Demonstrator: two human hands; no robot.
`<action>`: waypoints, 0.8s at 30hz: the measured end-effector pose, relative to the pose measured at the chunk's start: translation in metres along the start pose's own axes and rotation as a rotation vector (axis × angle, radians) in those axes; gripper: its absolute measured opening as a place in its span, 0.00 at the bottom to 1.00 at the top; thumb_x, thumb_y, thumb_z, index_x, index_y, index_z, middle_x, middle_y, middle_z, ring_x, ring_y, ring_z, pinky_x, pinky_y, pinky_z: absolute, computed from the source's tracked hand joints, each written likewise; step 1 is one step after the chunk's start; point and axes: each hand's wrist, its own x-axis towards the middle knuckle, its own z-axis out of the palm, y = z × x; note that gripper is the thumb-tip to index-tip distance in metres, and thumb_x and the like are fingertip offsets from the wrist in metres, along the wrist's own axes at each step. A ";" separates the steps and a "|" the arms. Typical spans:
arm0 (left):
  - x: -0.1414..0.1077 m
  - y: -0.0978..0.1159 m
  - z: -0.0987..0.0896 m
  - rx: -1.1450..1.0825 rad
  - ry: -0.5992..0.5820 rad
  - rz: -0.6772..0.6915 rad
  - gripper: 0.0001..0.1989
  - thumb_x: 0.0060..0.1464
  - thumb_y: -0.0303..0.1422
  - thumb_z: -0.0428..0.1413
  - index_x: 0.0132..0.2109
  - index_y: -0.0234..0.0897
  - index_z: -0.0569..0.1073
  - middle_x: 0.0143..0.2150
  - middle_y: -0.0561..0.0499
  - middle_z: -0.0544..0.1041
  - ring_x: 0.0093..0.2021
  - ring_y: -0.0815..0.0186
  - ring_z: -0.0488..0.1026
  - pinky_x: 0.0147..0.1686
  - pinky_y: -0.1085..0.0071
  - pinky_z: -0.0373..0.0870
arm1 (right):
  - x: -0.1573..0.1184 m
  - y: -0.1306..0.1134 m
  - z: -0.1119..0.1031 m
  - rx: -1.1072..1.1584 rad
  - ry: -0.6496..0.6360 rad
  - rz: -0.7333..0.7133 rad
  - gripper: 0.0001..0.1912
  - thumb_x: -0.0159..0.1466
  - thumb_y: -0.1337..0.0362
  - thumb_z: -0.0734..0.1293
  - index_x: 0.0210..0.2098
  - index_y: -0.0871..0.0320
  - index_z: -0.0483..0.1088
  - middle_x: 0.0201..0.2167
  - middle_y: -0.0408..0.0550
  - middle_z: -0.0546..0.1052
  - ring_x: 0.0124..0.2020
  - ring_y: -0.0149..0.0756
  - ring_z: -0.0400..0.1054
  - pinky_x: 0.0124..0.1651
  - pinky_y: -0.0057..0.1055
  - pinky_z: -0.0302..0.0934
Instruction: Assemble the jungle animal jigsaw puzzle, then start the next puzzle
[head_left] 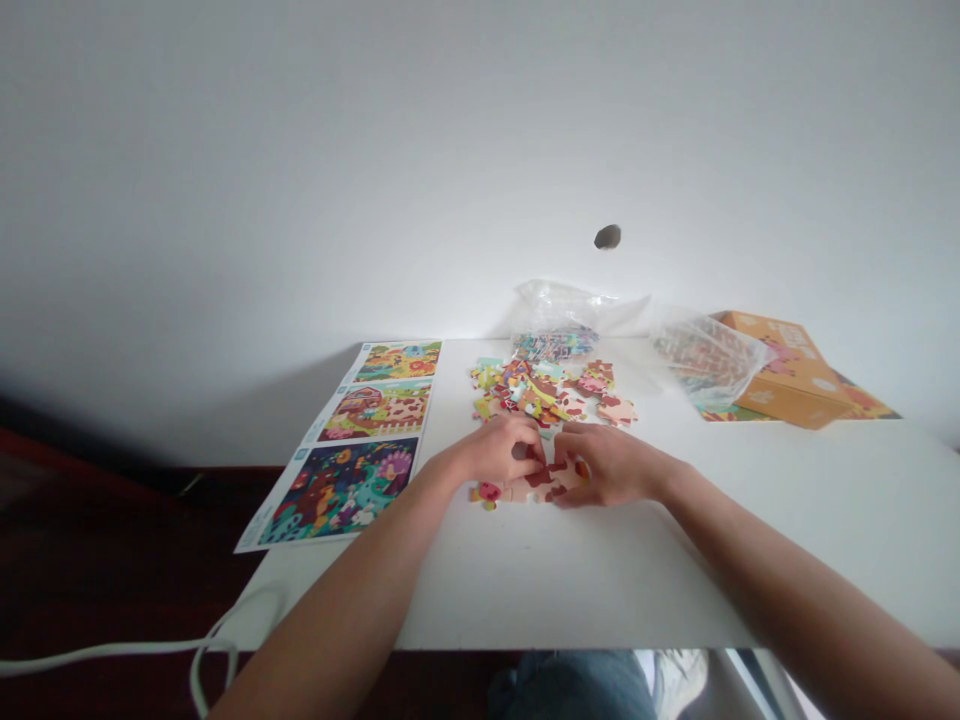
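A partly joined strip of jigsaw puzzle (536, 487), pink with brown-red patches, lies flat on the white table in front of me. My left hand (504, 448) is over its upper left part, fingers curled down and pinching at a puzzle piece. From the other side, my right hand (606, 463) closes thumb and fingers round the strip's right end, where a piece sits partly hidden by them. Just beyond both hands is a heap of loose puzzle pieces (536, 388) in mixed colours.
At the left lies a sheet with three printed pictures (375, 412). Clear plastic bags (577, 305) with more pieces stand at the back. An orange box (795, 370) rests at the right on a printed sheet. A white cable (112, 650) hangs by the table's left front corner.
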 end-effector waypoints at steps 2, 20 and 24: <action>0.000 0.000 0.000 0.004 0.000 -0.010 0.03 0.49 0.26 0.63 0.30 0.37 0.80 0.31 0.50 0.77 0.36 0.66 0.72 0.39 0.72 0.66 | 0.000 0.001 0.000 0.021 -0.002 -0.011 0.21 0.54 0.49 0.74 0.40 0.54 0.71 0.37 0.47 0.73 0.33 0.36 0.67 0.33 0.29 0.54; 0.001 -0.001 0.002 0.002 0.007 -0.015 0.04 0.49 0.25 0.62 0.28 0.37 0.80 0.30 0.51 0.77 0.35 0.67 0.72 0.39 0.73 0.66 | 0.003 -0.003 -0.001 0.055 0.003 -0.047 0.15 0.58 0.52 0.73 0.33 0.57 0.72 0.33 0.45 0.72 0.29 0.30 0.65 0.29 0.26 0.52; 0.000 -0.002 0.002 0.010 0.003 -0.010 0.03 0.49 0.26 0.63 0.29 0.36 0.80 0.29 0.51 0.77 0.35 0.67 0.72 0.39 0.73 0.66 | 0.002 -0.003 -0.001 0.045 0.001 -0.045 0.16 0.59 0.51 0.72 0.34 0.57 0.73 0.34 0.46 0.72 0.29 0.30 0.65 0.29 0.27 0.51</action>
